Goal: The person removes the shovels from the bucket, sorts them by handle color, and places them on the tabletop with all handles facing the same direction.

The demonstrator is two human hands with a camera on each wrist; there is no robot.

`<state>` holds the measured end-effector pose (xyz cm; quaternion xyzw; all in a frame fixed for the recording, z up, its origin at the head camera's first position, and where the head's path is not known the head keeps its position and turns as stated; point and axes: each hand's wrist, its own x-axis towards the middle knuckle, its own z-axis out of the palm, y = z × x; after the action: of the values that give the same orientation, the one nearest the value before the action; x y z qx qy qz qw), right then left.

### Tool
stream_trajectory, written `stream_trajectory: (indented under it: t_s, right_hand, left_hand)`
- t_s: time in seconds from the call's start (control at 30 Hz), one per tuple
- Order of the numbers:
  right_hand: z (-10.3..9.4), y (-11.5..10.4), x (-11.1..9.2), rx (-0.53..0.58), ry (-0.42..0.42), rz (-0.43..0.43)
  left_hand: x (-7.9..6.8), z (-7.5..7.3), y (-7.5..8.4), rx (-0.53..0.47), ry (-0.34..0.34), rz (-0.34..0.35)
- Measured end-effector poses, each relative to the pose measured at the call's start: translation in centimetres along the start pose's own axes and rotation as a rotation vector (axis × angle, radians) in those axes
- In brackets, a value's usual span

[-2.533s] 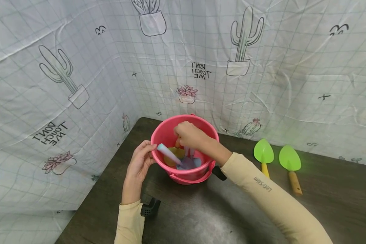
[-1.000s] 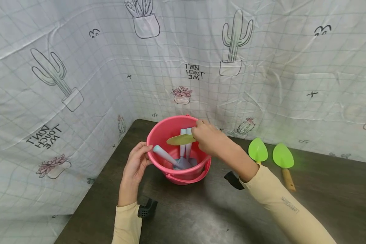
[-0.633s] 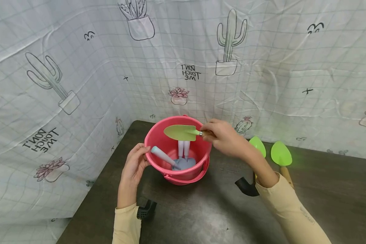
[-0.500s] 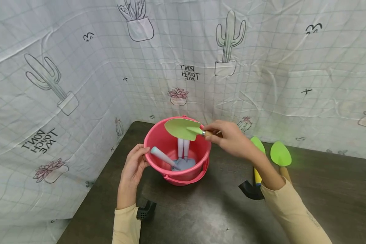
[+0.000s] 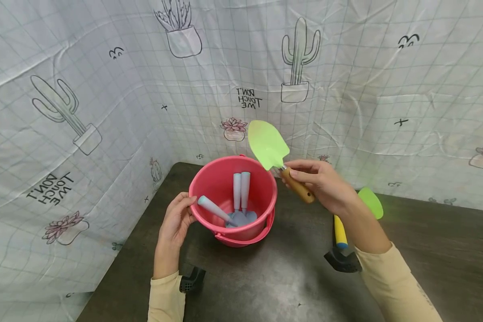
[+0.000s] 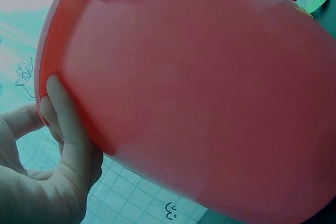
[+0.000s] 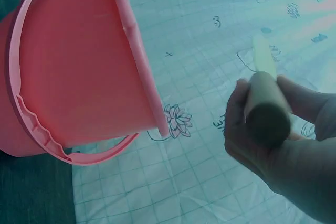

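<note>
A pink bucket (image 5: 209,183) stands on the dark table, tilted a little. My left hand (image 5: 176,221) grips its left rim, thumb over the edge and fingers against the outer wall, as the left wrist view (image 6: 68,129) also has it. Inside lean several tools with pale handles (image 5: 237,192) and grey-blue heads. To the right of the bucket, my right hand (image 5: 322,181) pinches a garden trowel (image 5: 267,145) near the top of its wooden handle. Its light green blade points up and leftward, above the rim. The right wrist view shows the handle's butt end (image 7: 268,124).
Behind my right forearm lie a green trowel blade (image 5: 371,202) and a yellow handle with a blue end (image 5: 340,232) on the table (image 5: 265,286). A grid-patterned cloth (image 5: 209,107) with cactus drawings hangs behind and to the left.
My right hand has lifted the trowel out of the bucket and moved right, turning the blade upward. The left hand stays on the rim.
</note>
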<state>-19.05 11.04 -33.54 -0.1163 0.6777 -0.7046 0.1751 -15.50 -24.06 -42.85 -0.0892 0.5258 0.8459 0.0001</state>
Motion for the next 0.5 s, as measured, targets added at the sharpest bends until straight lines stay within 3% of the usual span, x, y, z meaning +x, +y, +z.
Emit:
stream_trajectory:
  t_s: [0.2, 0.5]
  right_hand:
    - [-1.0, 0.7, -0.3, 0.230, -0.046, 0.020]
    - [-2.4, 1.6, -1.5, 0.291, -0.038, 0.021]
  left_hand:
    - [0.2, -0.1, -0.1, -0.006, -0.009, 0.006]
    - [0.4, 0.0, 0.1, 0.005, -0.010, 0.008]
